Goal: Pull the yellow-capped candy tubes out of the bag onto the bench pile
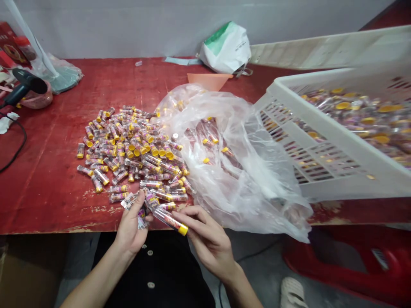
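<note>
At the table's front edge, my left hand (133, 229) is closed on several small printed plastic wrappers (129, 201), pinched under the thumb. A clear tube with a yellow cap (171, 220) lies between my hands, its far end against the wrappers. My right hand (210, 241) grips this tube near the cap with thumb and fingers. Just beyond my hands is a heap of small yellow-capped tubes (128, 143) with printed labels. Whether the held tube's far end is inside a wrapper is hard to make out.
A crumpled clear plastic bag (231, 188) with more tubes lies right of the heap. Beside it stands a white slotted crate (324, 167) full of tubes. At the back are an orange tray (208, 81) and a white-green bag (227, 49); a hair dryer (28, 83) is at left.
</note>
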`<action>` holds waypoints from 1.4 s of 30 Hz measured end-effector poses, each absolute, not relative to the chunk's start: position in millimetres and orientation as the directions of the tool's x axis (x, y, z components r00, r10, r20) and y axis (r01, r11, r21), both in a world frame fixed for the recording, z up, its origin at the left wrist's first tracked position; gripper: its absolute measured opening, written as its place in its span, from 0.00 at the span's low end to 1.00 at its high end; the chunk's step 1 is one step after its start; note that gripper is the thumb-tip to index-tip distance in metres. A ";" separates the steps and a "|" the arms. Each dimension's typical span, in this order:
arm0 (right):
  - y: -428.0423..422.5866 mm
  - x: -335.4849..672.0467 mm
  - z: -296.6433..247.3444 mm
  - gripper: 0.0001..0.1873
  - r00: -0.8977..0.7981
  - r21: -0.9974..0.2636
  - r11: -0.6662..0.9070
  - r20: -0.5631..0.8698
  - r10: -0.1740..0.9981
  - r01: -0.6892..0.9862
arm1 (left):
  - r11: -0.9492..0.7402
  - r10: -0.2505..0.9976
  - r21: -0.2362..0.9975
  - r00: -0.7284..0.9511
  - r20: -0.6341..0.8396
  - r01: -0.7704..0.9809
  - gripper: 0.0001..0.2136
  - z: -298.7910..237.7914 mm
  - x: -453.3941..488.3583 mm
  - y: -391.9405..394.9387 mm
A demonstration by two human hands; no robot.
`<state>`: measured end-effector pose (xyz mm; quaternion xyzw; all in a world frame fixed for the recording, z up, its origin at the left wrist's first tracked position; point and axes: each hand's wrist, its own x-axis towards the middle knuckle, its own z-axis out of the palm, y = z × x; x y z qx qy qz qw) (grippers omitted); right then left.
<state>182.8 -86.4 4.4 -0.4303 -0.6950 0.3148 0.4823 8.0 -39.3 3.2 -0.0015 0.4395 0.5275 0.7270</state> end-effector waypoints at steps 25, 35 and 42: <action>-72.6 135.3 -23.6 0.22 0.050 -0.913 0.386 0.395 0.917 0.133 | 0.386 0.846 0.698 -0.072 -0.529 -0.604 0.17 2.6 13.3 -51.6; -61.2 111.9 -32.9 0.16 0.252 -0.919 0.386 0.394 0.884 0.086 | 0.295 0.873 0.757 -0.158 -0.461 -0.582 0.32 -1.1 4.8 -56.0; -54.8 104.1 -35.9 0.16 0.303 -0.907 0.410 0.418 0.856 0.094 | 0.291 0.866 0.759 -0.177 -0.468 -0.583 0.33 -6.0 1.8 -51.4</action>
